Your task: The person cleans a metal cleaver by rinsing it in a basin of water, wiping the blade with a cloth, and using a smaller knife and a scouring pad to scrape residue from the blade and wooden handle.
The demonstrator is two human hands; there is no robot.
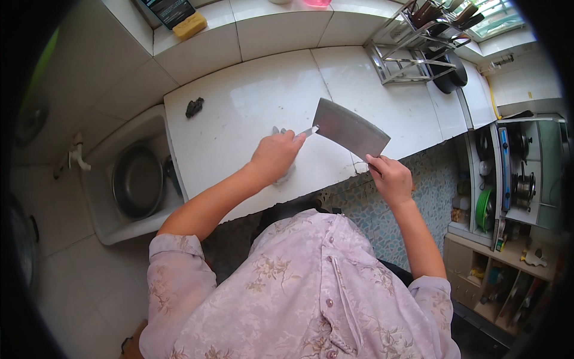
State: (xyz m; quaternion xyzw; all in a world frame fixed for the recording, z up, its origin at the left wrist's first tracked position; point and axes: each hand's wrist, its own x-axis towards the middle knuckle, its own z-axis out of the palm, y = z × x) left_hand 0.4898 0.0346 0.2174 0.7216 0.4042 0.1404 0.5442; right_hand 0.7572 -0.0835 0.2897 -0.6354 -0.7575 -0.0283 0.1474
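Observation:
Above the white tiled counter (233,148), my right hand (391,179) is closed on the handle of a broad metal cleaver (352,130), its blade slanting up to the left. My left hand (277,155) grips a slim, light-coloured tool (309,131), whose far end meets or lies just over the blade's left edge; its exact kind is not clear. Greyish marks show on the counter around and partly under my left hand. A crumpled dark lump (194,107) lies on the counter near the sink.
At the left is a white sink (101,224) with a metal basin (138,181) in it. A yellow sponge (190,25) and a phone or tablet (168,11) rest on the ledge. A metal rack (394,59) with knives stands at the back right, beside a black pan (450,74).

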